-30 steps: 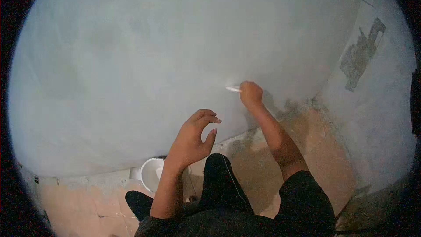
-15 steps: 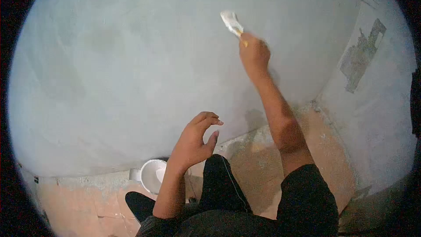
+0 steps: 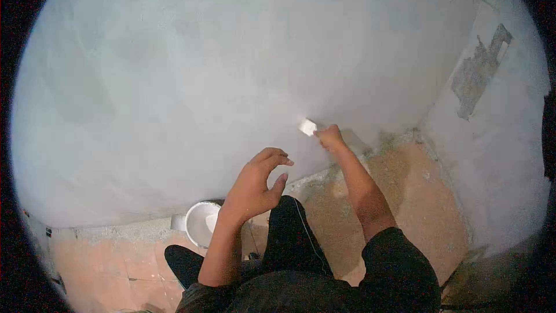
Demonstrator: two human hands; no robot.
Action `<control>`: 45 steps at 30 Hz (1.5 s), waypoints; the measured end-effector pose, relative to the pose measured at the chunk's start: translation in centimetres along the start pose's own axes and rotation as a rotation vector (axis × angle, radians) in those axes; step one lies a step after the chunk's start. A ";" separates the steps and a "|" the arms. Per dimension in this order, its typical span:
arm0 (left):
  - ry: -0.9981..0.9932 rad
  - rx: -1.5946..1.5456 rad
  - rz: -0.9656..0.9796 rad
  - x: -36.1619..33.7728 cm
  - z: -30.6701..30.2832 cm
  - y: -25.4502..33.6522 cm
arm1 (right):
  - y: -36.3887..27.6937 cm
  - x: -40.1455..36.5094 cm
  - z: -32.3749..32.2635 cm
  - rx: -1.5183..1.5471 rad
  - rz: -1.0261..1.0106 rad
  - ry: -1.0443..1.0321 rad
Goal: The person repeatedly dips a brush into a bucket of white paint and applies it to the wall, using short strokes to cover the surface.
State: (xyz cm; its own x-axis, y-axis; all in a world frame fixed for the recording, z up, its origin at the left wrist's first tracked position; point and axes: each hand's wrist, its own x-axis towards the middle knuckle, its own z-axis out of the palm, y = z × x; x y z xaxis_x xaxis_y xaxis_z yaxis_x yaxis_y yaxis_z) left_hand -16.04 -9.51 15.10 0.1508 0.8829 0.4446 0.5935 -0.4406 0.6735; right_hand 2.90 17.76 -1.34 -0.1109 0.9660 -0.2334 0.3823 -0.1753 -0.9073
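Low on the pale grey wall (image 3: 191,81), my right hand (image 3: 330,138) is closed around the handle of a brush (image 3: 308,127). The white brush head points up and left, at the wall surface. My left hand (image 3: 262,179) hangs in front of the wall's lower part with its fingers curved and apart, holding nothing. Below and left of that hand, a white bucket (image 3: 192,224) stands on the floor by the foot of the wall, partly hidden by my left forearm.
An adjoining wall (image 3: 504,139) on the right bears a rough grey patch (image 3: 478,75). The orange-brown tiled floor (image 3: 121,261) meets both walls along a rough edge. My dark-clothed knees are beside the bucket.
My right hand has moved down the wall with the brush, from upper centre to near the wall's base. My left hand keeps nearly the same place and pose.
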 end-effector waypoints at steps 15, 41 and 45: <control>-0.048 -0.032 0.012 -10.9 10.6 -8.1 | 0.1 -5.2 4.2 0.371 -0.390 0.314; -0.017 -0.022 -0.051 -7.3 16.4 -16.3 | 5.2 1.9 5.1 0.385 -0.416 0.252; 0.119 -0.045 -0.104 -7.3 16.6 -16.5 | 11.1 4.7 10.3 0.473 -0.214 0.071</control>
State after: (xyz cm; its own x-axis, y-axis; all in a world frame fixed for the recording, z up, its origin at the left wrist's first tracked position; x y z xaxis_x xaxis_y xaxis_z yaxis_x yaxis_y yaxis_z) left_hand -13.83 -5.99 -9.01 -0.0064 0.8999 0.4360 0.5643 -0.3567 0.7445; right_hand -2.83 18.40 -16.08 -0.0720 0.9973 -0.0164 -0.1003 -0.0236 -0.9947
